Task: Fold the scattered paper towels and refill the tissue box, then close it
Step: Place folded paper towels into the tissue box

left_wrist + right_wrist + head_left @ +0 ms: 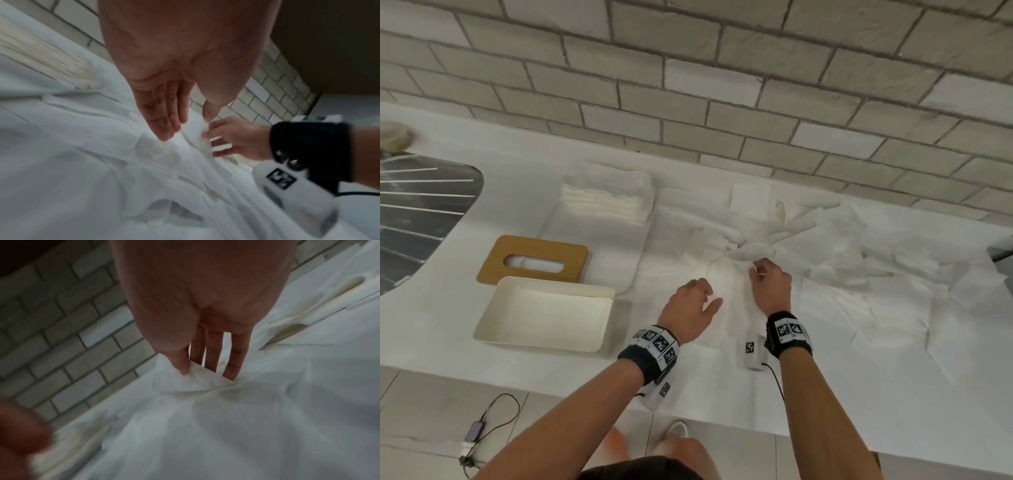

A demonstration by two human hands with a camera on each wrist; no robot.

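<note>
Risk, tearing: the right hand (770, 286) pinched a corner of one paper towel (180, 379) at the centre of the head view; a sharp pull on such thin sheet would likely rip it, or drag neighbouring sheets along.
Risk, crooked fold: the left hand (693, 310) lay flat just left of the pinch; if it slid, the crease would probably go askew and the sheet would not sit neatly in the box.
Risk, clutter: the scattered towels (859, 260) overlapped across the right half of the desk (431, 325), so two layers could be lifted as one.
Right hand pose: thumb and forefinger closed on the towel corner, the other fingers (233, 361) straight and pointing down to the paper.
Left hand pose: palm down, fingers straight and together, holding nothing; whether it pressed the sheet or hovered just over it I cannot tell.
Folded stack (606, 198): upper middle-left, near the wall.
Tissue box (544, 315): lower left, open and seemingly unfilled.
Wooden lid (532, 258): lying flat just above the box, off it.
</note>
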